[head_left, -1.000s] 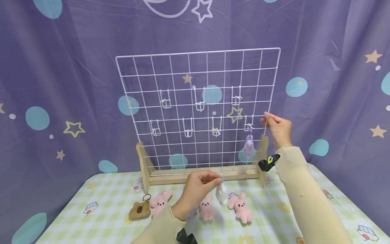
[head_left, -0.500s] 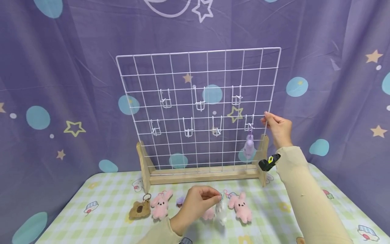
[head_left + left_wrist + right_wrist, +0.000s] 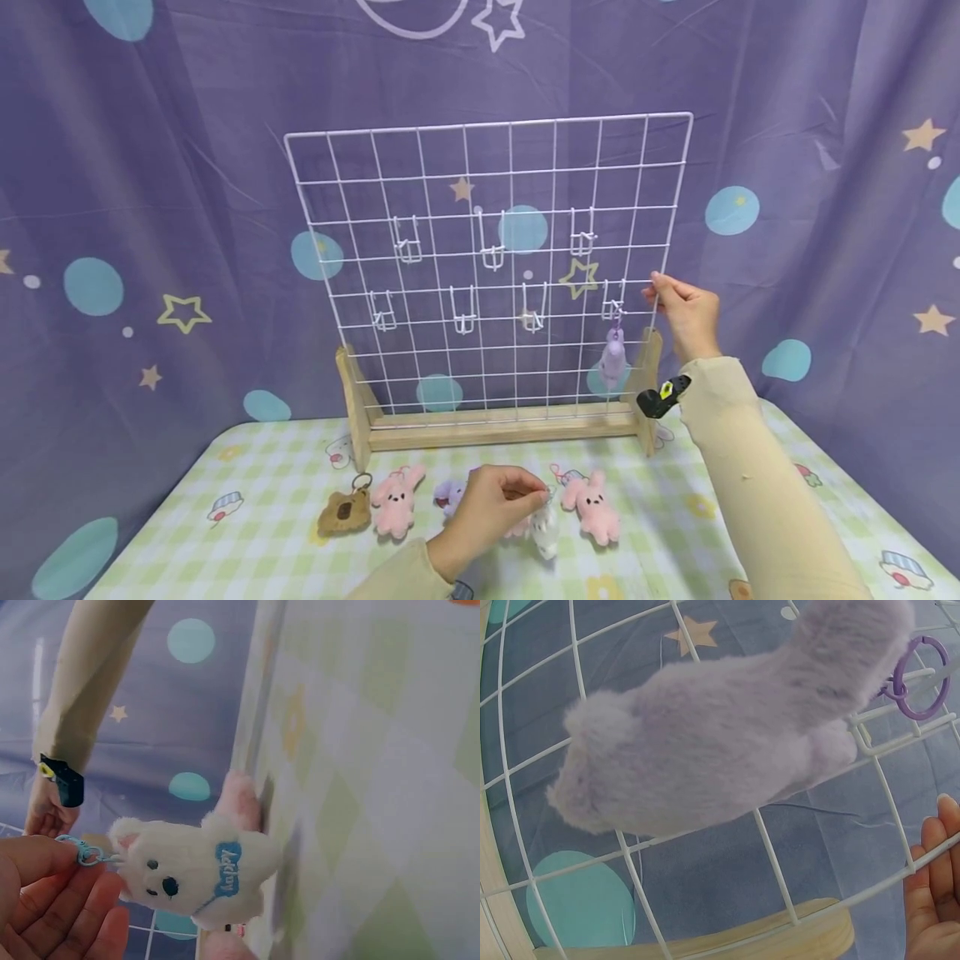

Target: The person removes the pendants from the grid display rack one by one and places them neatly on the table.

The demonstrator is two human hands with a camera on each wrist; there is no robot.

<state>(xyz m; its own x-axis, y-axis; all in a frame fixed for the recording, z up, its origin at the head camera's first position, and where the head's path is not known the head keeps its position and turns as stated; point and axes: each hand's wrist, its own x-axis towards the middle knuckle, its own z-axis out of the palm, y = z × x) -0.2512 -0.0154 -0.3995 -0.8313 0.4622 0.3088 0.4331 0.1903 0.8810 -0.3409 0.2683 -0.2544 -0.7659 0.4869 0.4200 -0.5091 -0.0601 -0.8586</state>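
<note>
My left hand (image 3: pixel 491 508) pinches the light-blue ring (image 3: pixel 91 856) of a white plush bear keychain (image 3: pixel 187 866). Low at the front, the bear hangs head up, feet close over the checked tablecloth; a blue tag with lettering crosses its body. My right hand (image 3: pixel 688 321) grips the right edge of a white wire grid (image 3: pixel 487 125), thumb and fingers at the frame wire. Just left of that hand, a lilac plush keychain (image 3: pixel 705 742) dangles by its purple ring (image 3: pixel 922 679) from the lower right hook. One pink plush behind my left hand is mostly hidden.
On the table lie a brown bear keychain (image 3: pixel 345 511), a pink bunny (image 3: pixel 393 504), a purple plush (image 3: pixel 447 493) partly behind my left hand, and another pink bunny (image 3: pixel 596 510). The grid stands in a wooden base (image 3: pixel 502 435). Several white hooks (image 3: pixel 492 255) jut from it.
My left hand has come down toward the table with the white bear, uncovering the purple plush. My right hand stays on the grid's edge.
</note>
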